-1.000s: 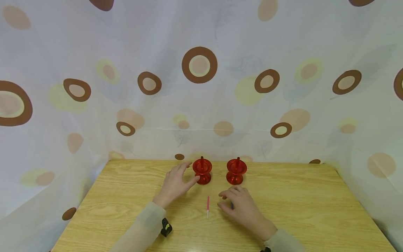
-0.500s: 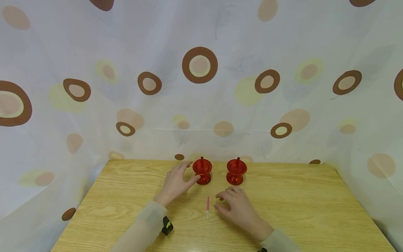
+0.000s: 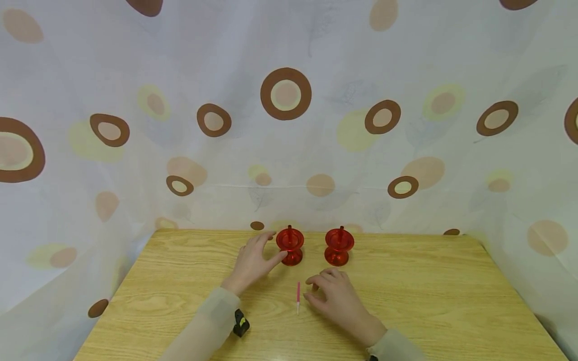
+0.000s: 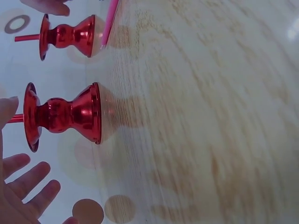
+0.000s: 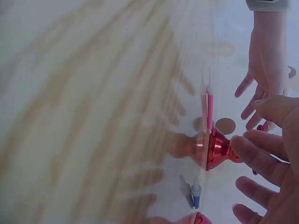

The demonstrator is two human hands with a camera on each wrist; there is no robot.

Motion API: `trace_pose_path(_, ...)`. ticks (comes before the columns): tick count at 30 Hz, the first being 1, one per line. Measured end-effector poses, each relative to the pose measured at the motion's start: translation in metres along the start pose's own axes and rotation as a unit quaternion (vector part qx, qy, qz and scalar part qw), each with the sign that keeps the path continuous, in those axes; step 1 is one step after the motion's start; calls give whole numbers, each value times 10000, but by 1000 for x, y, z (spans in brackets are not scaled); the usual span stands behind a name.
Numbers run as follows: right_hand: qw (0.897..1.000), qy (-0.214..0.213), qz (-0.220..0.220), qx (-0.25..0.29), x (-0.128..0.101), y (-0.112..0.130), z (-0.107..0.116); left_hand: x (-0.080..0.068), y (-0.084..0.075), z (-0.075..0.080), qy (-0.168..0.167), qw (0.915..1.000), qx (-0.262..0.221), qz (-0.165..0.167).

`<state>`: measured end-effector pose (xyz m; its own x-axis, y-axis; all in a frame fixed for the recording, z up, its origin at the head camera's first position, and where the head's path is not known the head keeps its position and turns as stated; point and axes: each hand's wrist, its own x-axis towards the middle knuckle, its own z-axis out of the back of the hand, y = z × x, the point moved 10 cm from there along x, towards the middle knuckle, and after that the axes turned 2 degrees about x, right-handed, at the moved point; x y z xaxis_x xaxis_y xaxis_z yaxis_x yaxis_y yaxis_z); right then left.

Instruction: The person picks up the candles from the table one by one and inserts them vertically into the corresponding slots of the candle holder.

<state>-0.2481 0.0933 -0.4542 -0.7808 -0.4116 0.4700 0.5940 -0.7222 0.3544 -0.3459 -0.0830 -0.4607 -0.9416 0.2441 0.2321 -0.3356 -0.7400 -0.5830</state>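
Observation:
My left hand (image 3: 253, 263) is beside the left red candle holder (image 3: 292, 256), thumb and fingers spread apart and holding nothing. The holder stands upright, shiny, with a dish on top and a thin red stem rising from it. To its right stands a matching red candle holder (image 3: 336, 257). In front lies a slim pink candle (image 3: 298, 292) with a white pointed end. My right hand (image 3: 340, 303) hovers just right of the pink candle, fingers loosely bent and empty. In the right wrist view, a small blue candle (image 5: 196, 200) with a white end lies on the table; my right hand hides it in the head view.
The wooden table (image 3: 429, 296) reaches back to a pale curtain (image 3: 325, 150) printed with brown and yellow ovals. The curtain hangs on the left and right sides too. A black device (image 3: 241, 323) is worn at my left wrist.
My right hand has shifted slightly left toward the pink candle, covering the blue piece that showed beneath it earlier. The left hand and both candle holders stay in place.

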Motion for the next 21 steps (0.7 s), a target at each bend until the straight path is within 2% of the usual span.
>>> trace_pose_path(5,9997,60,-244,77,2,-1,-3,3,1,-1,-8,10000,-8,1)
trace_pose_path(14,9966,184,-753,271,2,-6,-10,7,4,-7,79,9994,-337,40)
trace_pose_path(21,9949,261,-948,243,3,-5,-14,9,2,-7,75,9986,-510,-84)
